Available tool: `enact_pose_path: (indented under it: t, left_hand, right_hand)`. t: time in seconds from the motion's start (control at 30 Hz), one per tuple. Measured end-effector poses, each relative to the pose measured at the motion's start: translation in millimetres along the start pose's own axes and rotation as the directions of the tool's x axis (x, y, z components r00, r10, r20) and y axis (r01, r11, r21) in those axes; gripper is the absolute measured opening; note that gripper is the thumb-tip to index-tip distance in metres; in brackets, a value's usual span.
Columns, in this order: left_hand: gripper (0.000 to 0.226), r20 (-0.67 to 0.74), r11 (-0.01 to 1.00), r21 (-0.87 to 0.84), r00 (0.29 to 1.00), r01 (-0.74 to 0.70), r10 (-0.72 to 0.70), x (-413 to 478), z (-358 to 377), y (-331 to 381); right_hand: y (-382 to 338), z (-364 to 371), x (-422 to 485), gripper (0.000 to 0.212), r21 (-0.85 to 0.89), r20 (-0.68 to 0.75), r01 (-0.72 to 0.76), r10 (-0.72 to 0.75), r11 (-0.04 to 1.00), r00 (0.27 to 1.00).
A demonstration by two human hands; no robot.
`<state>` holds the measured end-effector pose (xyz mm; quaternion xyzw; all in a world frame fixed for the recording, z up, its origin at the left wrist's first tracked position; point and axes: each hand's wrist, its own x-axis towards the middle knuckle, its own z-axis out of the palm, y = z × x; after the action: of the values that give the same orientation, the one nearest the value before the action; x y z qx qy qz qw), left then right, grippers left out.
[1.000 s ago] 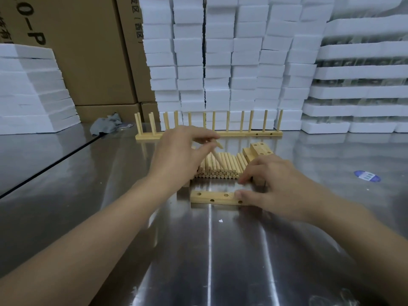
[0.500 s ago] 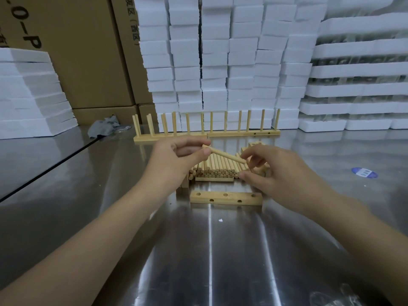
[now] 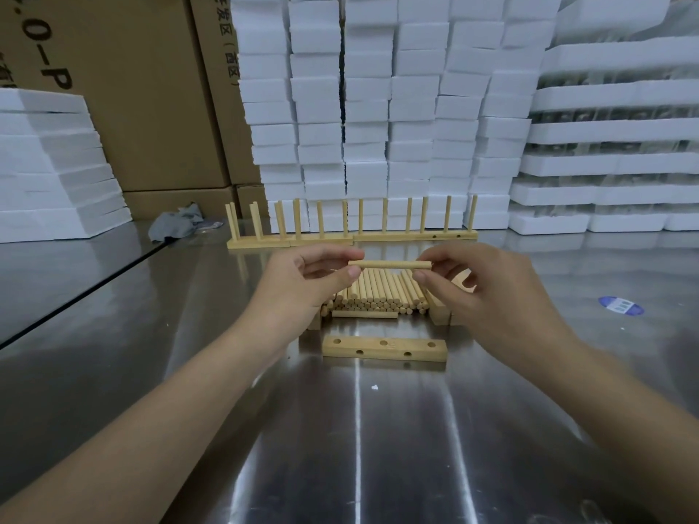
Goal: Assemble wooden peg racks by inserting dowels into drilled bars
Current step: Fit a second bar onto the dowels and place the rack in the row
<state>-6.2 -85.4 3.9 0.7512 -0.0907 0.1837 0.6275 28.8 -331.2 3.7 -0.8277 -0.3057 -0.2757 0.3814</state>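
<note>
Your left hand [image 3: 302, 285] pinched one end of a dowel [image 3: 389, 264] between thumb and forefinger, and your right hand [image 3: 488, 293] pinched the other end the same way, so the dowel spanned the gap between the two hands. It was level, its long axis running left to right across your view, raised above the bench [image 3: 189, 372] and touching nothing but your fingertips.

Directly below and behind the held dowel lay the pile of loose dowels [image 3: 378, 296], stacked side by side with their cut ends facing you and their length running away from you. One stray dowel [image 3: 365, 314] lay crosswise in front of that pile. Nearer to you, the drilled bar [image 3: 384, 349] lay flat on the bench, long axis left to right, parallel to the dowel in your hands, its holes empty. Short wooden blocks [image 3: 440, 315] sat just beside the pile under your right hand.

Farther back, finished peg racks [image 3: 351, 236] stood in a row with their pegs upright, in front of white foam blocks [image 3: 378, 107] and cardboard boxes [image 3: 132, 107]. A grey rag [image 3: 176, 225] lay at back left.
</note>
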Motion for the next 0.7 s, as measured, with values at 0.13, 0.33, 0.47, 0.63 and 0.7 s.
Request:
enact_pose_path:
  t: [0.13,0.33,0.47,0.63,0.7]
  left_hand:
    - [0.018,0.008,0.999,0.053,1.000,-0.005,0.005,0,-1,1]
    - [0.013,0.001,0.999,0.031,0.999,0.045,-0.045,0,-4,4]
    - [0.013,-0.013,0.995,-0.065,0.997,0.070,-0.071,1,-6,5]
    - [0.035,0.088,0.918,-0.380,0.993,0.110,-0.083,1,-4,10]
    - [0.039,0.125,0.926,-0.362,0.990,0.110,-0.068,-1,-1,11]
  right_hand:
    - [-2,0,0,0.012,-0.008,-0.039,0.023,-0.023,1.000,0.999]
    - [-5,-2,0,0.016,-0.020,-0.064,0.019,-0.020,1.000,0.998]
    - [-1,-2,0,0.014,0.004,0.008,-0.001,0.001,1.000,1.000]
    - [-3,6,-3,0.011,0.044,0.055,-0.039,0.037,0.998,0.998]
    - [-3,10,-5,0.010,0.077,0.054,-0.039,0.035,0.996,0.998]
